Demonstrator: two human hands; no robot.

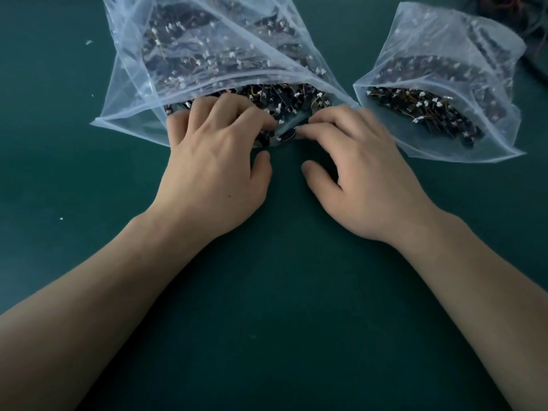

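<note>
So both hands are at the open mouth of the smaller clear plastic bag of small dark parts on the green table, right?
No: in the head view the left hand and right hand are at the open mouth of the larger clear plastic bag of small dark parts on the green table; the smaller bag lies beside it.

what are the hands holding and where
No clear grip: left hand curls fingers among parts at the mouth of the large bag; right hand fingertips touch a dark part there.
</note>
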